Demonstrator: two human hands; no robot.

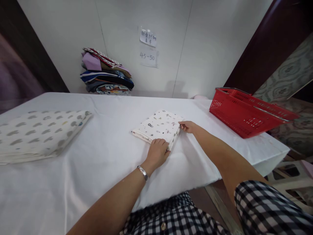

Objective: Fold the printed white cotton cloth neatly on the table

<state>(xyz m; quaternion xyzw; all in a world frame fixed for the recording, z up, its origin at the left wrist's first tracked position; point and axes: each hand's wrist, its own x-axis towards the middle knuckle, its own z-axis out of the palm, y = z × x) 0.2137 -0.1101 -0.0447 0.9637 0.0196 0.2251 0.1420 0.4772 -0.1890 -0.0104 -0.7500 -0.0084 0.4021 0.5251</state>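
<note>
On folded cloth (158,128), both hands rest flat.

I see both of my forearms bare from the elbow down. On my left wrist sits a slim silver bracelet (143,172) with a metallic sheen, lying snug against the wrist. My left hand (157,150) and right hand (188,126) wear no gloves. I wear a black-and-white checked shirt (176,217); its short sleeve (269,205) covers my right upper arm, and one round pale button (163,226) shows on the front.
</note>
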